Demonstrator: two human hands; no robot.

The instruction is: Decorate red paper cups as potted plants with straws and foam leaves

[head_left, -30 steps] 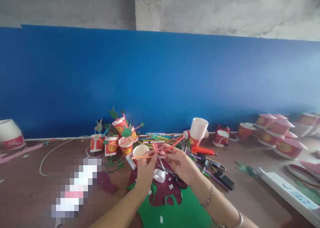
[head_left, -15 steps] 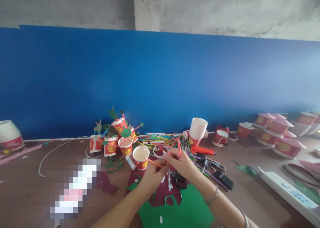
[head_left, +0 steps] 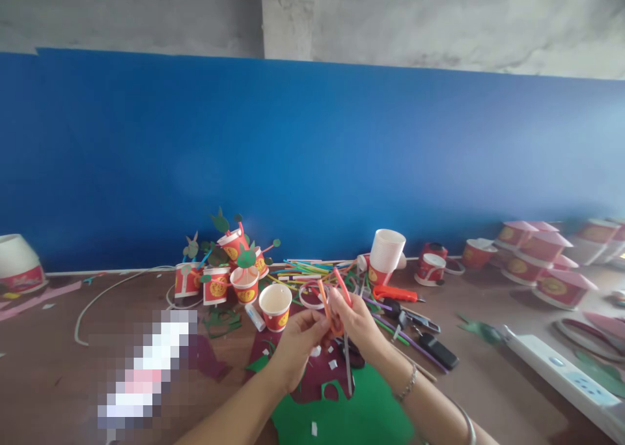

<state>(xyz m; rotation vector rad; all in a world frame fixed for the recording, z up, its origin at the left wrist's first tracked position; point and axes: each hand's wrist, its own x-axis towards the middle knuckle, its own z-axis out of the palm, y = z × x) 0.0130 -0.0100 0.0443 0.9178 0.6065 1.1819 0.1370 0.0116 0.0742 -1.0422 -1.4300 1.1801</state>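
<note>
My left hand [head_left: 300, 344] is closed, with its thumb and fingertips at the lower part of an orange straw [head_left: 322, 296]. Closed in a pinch, my right hand [head_left: 355, 321] holds a red straw [head_left: 342, 287] whose upper end sticks out past the fingers. A thin pale strip [head_left: 348, 370] hangs below the fingers of my right hand. Just left of the hands stands a red and white paper cup [head_left: 276, 309]. Dark scissors [head_left: 358, 359] lie partly hidden behind the right hand. Under the hands are maroon paper [head_left: 319, 383] and green paper [head_left: 351, 419] with small scraps.
Decorated cups [head_left: 216, 285] with green leaves stand at left. Loose coloured straws [head_left: 303, 272] lie behind the hands. Stacked white cups [head_left: 388, 249], an orange utility knife [head_left: 398, 294], black keys [head_left: 434, 348], a power strip [head_left: 561, 370] and pink-topped cup models [head_left: 541, 249] are at right.
The orange straw, earlier pointing left toward the cup, now points up between my hands. The red straw tilts left. The pale strip has swung to the right with my right hand.
</note>
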